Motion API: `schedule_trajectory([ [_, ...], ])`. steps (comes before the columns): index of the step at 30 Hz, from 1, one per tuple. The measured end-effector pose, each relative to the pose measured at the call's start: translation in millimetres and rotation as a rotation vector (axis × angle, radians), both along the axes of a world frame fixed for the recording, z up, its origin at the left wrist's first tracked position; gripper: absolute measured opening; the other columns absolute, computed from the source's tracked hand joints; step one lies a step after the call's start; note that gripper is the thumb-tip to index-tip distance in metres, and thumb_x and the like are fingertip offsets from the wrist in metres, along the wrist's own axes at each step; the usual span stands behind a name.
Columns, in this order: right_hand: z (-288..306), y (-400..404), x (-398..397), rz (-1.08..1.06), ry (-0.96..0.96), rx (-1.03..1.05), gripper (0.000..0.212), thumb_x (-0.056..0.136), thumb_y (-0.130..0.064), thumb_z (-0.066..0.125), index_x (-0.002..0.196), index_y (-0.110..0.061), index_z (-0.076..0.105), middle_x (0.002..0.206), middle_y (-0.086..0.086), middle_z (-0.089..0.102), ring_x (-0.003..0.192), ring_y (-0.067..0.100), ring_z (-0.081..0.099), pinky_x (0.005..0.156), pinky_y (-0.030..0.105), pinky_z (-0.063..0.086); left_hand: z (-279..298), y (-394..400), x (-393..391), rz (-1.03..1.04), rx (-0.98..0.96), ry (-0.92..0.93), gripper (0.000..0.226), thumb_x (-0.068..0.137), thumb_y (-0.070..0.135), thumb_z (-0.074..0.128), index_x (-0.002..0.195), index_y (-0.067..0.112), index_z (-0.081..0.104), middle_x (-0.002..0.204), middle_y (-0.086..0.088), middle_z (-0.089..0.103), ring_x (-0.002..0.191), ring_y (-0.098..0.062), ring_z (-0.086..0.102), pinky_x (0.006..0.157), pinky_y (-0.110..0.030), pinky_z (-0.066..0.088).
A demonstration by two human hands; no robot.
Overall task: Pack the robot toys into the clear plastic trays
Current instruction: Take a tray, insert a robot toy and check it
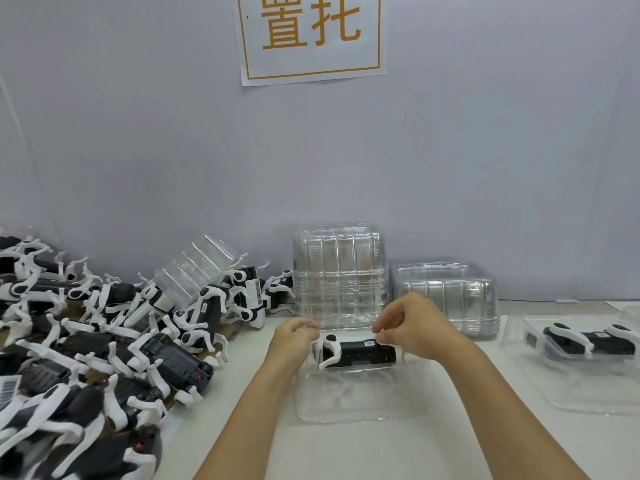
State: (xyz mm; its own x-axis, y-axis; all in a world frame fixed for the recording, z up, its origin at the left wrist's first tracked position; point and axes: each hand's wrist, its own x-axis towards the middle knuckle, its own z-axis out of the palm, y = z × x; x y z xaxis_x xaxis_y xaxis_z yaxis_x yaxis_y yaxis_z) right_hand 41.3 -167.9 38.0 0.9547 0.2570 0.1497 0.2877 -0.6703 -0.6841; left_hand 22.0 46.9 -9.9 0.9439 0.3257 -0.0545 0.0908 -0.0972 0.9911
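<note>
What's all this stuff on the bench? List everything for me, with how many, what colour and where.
Black-and-white robot dog toy: one, in the clear plastic tray in front of the person.
Clear plastic tray: one, see-through, centre of the table.
Packed tray with a toy: one, clear, far right.
Heap of loose robot dog toys: too many to count, black and white, left.
Stacks of empty clear trays: two, by the wall; the second is lower.
Loose clear tray: one, tilted on the heap.
Paper sign with orange characters: one, on the wall.
White table: one.
Left hand: at the toy's left end.
Right hand: pinching at the toy's right end.
</note>
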Motion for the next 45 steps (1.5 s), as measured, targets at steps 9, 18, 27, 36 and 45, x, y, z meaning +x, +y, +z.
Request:
schedule_trajectory([
  [9, -2.8, 1.8, -0.5, 0.019, 0.0, 0.061, 0.017, 0.082, -0.018, 0.077, 0.086, -0.034, 0.075, 0.075, -0.01, 0.069, 0.073, 0.002, 0.064, 0.063, 0.014, 0.043, 27.4, -4.2, -16.9, -0.123, 0.577, -0.364, 0.028, 0.093, 0.03, 0.064, 0.118, 0.042, 0.06, 0.126, 0.02, 0.056, 0.124, -0.003, 0.048, 0.107, -0.03, 0.036],
  [18, -9.4, 5.1, 2.8, -0.013, -0.09, 0.113, 0.012, 0.09, -0.027, 0.067, 0.088, -0.038, 0.073, 0.082, -0.006, 0.07, 0.078, 0.006, 0.067, 0.064, 0.018, 0.048, 40.1, -18.4, -27.4, -0.514, 1.016, 0.004, 0.068, 0.06, 0.082, 0.07, 0.12, 0.055, 0.055, 0.161, 0.017, 0.02, 0.15, -0.013, 0.005, 0.121, -0.048, 0.001],
  [27, -15.0, 8.5, 6.9, -0.061, -0.166, 0.255, 0.017, 0.092, -0.021, 0.065, 0.091, -0.038, 0.07, 0.066, -0.008, 0.063, 0.057, -0.006, 0.061, 0.058, 0.012, 0.044, 34.9, -22.9, -26.2, -0.479, 1.107, -0.058, 0.068, 0.058, 0.078, 0.068, 0.118, 0.051, 0.051, 0.144, 0.015, 0.037, 0.137, -0.015, 0.022, 0.11, -0.042, 0.012],
  [36, -6.6, 2.8, 6.2, -0.106, -0.214, 0.482, 0.039, 0.088, -0.031, 0.072, 0.125, -0.037, 0.06, 0.128, -0.009, 0.053, 0.121, 0.011, 0.046, 0.102, 0.035, 0.04, 32.8, -28.7, -21.8, -0.197, 1.296, -0.434, 0.081, 0.059, 0.078, 0.069, 0.131, 0.049, 0.046, 0.153, 0.004, 0.022, 0.141, -0.02, 0.012, 0.116, -0.048, -0.001],
  [45, -5.0, 1.9, 2.4, -0.019, -0.24, 0.55, 0.052, 0.085, -0.021, 0.078, 0.121, -0.051, 0.055, 0.133, -0.013, 0.054, 0.124, 0.016, 0.046, 0.099, 0.032, 0.037, 30.4, -28.9, -21.5, -0.055, 1.403, -0.494, 0.083, 0.061, 0.076, 0.069, 0.134, 0.048, 0.043, 0.158, 0.002, 0.017, 0.145, -0.028, 0.008, 0.117, -0.052, 0.0],
])
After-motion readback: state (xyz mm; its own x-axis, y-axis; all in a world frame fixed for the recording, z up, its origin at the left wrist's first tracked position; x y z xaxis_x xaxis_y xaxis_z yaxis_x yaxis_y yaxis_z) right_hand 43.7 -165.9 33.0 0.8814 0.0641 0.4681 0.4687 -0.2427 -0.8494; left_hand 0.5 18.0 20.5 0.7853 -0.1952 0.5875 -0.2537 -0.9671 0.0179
